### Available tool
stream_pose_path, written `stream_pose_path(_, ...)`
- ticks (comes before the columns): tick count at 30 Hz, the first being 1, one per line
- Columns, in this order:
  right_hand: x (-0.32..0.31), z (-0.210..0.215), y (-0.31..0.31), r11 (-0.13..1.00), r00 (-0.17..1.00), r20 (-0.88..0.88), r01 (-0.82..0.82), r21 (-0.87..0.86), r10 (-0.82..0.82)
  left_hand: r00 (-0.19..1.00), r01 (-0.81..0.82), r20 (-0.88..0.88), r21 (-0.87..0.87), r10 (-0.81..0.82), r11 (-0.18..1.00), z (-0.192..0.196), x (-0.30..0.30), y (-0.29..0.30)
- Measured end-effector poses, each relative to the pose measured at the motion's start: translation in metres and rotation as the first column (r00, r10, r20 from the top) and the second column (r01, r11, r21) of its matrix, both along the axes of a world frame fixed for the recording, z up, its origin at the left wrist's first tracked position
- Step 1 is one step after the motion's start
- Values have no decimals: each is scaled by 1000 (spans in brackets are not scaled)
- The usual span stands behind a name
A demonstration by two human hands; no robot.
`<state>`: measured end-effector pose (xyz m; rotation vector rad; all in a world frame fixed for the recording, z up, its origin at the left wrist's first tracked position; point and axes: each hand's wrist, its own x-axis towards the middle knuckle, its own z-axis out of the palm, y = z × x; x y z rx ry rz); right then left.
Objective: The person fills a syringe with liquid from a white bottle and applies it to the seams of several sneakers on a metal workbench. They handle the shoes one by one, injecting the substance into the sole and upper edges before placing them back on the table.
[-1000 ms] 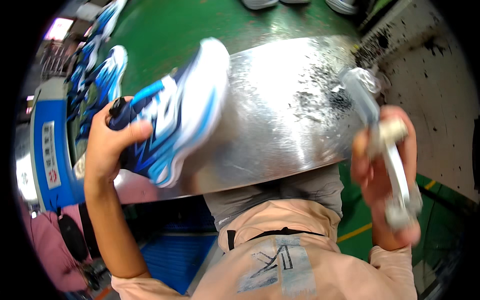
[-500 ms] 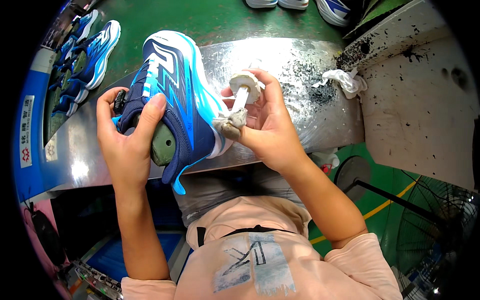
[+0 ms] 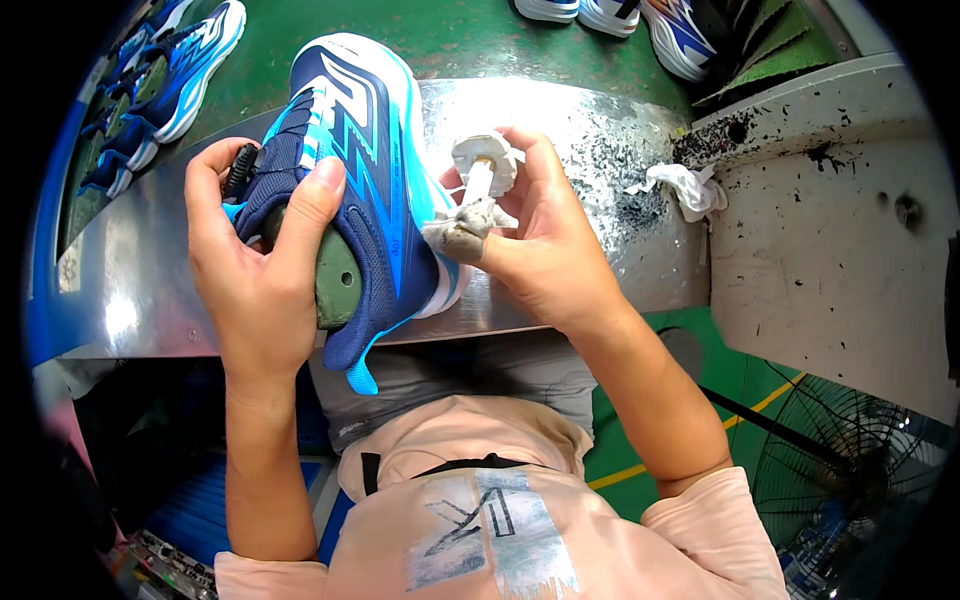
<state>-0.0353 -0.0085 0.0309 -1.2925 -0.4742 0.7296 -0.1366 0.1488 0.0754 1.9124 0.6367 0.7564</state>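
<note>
A blue and navy sneaker (image 3: 372,165) with a white sole stands tilted in front of me, its toe pointing away. Inside its collar sits a green shoe last (image 3: 338,285). My left hand (image 3: 258,265) is closed round the collar and tongue, thumb over the near side. Beside the sole, my right hand (image 3: 550,240) grips a white tool (image 3: 478,182) with a short shaft and a round, ragged white end. At my right thumb tip is a grey, soiled wad or cover, close to the heel sole; whether it touches is unclear. Some right fingers are hidden behind the tool.
Under the shoe lies a shiny metal plate (image 3: 610,270) on a green table. More blue sneakers (image 3: 200,75) stand far left, and others (image 3: 675,35) at the far right. A crumpled white cloth (image 3: 692,190) lies by a stained panel (image 3: 830,230). A fan (image 3: 850,450) stands lower right.
The shoe sits slightly higher in the picture, along with a shift of the whole view. Both hands keep their grips; the tool stays beside the sole.
</note>
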Motion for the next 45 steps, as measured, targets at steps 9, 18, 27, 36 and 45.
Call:
stream_pose_path(9,10,2,-6,990,966,254,-4,-143,40,997,-45,-50,196,56,980,-6,7,6)
stream_pose_path(18,-5,-7,-85,990,979,161,136,-42,-128,999,14,-23,-448,-27,894,37,4,34)
stream_pose_path(27,-15,-6,-123,979,953,283,-53,-198,109,952,141,-183,-447,-245,883,75,9,57)
stream_pose_path(36,3,-24,-110,965,744,664,112,-236,76,956,211,-191,-80,-223,974,71,64,72)
stream_pose_path(45,5,-17,-100,977,687,723,103,-189,67,986,129,-4,647,-166,752,-35,254,86)
